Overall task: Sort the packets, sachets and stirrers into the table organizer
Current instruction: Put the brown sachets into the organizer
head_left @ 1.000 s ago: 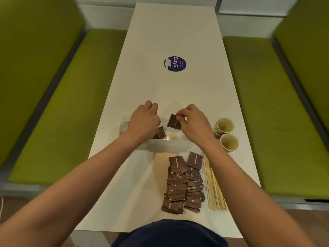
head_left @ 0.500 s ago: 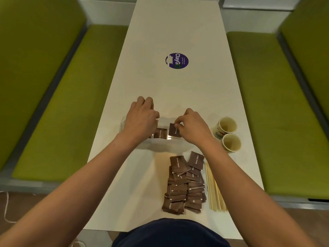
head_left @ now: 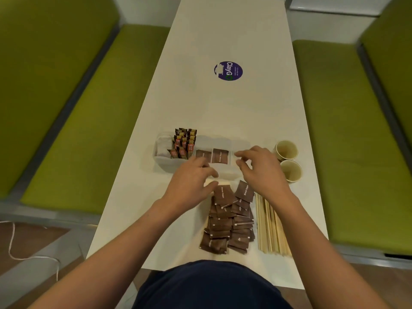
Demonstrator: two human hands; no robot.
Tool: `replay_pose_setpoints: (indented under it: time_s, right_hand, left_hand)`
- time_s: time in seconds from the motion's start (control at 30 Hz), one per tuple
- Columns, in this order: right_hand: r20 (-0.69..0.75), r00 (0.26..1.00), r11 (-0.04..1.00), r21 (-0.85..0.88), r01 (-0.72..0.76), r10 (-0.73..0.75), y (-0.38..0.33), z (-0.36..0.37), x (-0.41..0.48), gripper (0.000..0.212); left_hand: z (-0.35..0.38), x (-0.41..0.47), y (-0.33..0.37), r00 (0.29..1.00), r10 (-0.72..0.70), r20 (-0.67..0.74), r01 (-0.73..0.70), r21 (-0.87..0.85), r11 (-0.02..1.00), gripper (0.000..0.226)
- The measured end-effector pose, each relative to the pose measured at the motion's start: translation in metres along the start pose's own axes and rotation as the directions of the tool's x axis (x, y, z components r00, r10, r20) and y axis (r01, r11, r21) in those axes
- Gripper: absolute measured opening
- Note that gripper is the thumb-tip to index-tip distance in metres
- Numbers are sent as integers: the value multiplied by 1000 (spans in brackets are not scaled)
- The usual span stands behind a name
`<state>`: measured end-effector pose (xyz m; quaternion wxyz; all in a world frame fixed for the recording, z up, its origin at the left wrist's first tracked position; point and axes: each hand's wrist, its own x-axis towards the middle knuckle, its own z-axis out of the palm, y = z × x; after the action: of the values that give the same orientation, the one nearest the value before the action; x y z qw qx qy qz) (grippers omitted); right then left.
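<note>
A clear plastic organizer (head_left: 242,142) stands across the white table. Its left compartments hold white packets (head_left: 163,144) and upright dark stick sachets (head_left: 184,143). Two brown sugar sachets (head_left: 219,155) stand in its middle compartment. A pile of brown sachets (head_left: 229,221) lies in front of me, with wooden stirrers (head_left: 270,226) beside it on the right. My left hand (head_left: 189,186) hovers at the top of the pile, fingers apart, holding nothing. My right hand (head_left: 259,169) is above the organizer's near wall, fingers spread and empty.
Two small paper cups (head_left: 287,160) stand right of the organizer. A purple round sticker (head_left: 228,70) marks the table farther off. Green bench seats (head_left: 89,121) flank the table on both sides. A white cable (head_left: 13,241) lies on the floor at left.
Both hands let go of their brown sachets, which now stand in the organizer's middle compartment. Both hands drew back toward me, the left down to the pile.
</note>
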<state>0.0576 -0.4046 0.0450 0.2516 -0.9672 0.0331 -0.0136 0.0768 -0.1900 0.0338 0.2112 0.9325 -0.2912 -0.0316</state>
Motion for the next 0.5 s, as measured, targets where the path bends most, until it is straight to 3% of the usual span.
replay_pose_setpoints:
  time_s: [0.2, 0.3, 0.37, 0.5]
  right_hand:
    - [168, 984, 997, -62, -56, 65, 22, 14, -48, 27]
    - [264, 961, 995, -72, -63, 80, 25, 19, -61, 27]
    - [264, 963, 995, -89, -36, 58, 26, 22, -65, 31]
    - [232, 973, 990, -136, 31, 1, 27, 25, -69, 18]
  left_hand:
    - [27, -15, 19, 965, -60, 254, 69, -29, 997, 36]
    - [32, -17, 21, 953, -69, 294, 71, 5, 997, 41]
    - [33, -17, 20, 953, -70, 294, 67, 20, 998, 38]
    - [31, -17, 21, 951, -68, 302, 63, 29, 998, 31]
